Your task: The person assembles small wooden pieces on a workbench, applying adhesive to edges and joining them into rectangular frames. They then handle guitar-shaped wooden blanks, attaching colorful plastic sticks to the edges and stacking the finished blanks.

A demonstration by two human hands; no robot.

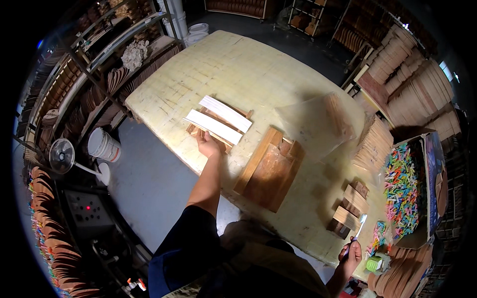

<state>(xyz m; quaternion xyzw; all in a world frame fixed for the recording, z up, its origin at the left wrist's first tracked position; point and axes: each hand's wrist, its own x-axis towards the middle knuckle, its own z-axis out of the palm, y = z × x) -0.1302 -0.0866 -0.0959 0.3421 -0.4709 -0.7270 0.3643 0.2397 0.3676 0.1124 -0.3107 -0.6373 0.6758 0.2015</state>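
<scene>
Standing at the left of the frame were shelves (107,74) of stacked wood pieces, a fan (62,155) and a white bucket (103,145) on the grey floor. Your left hand (207,145) pressed the white-topped slats (218,120) at the worn yellowish table (258,64) edge, upper centre. At lower right, your right hand (351,252) gripped a brush (358,227) near coloured clips (403,186).

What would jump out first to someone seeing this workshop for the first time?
Probably the two white strips lying on wooden pieces at the near edge of the big pale table, with the left hand touching them. Next, the box of bright multicoloured clips at the right, beyond the right hand holding a small brush.
</scene>
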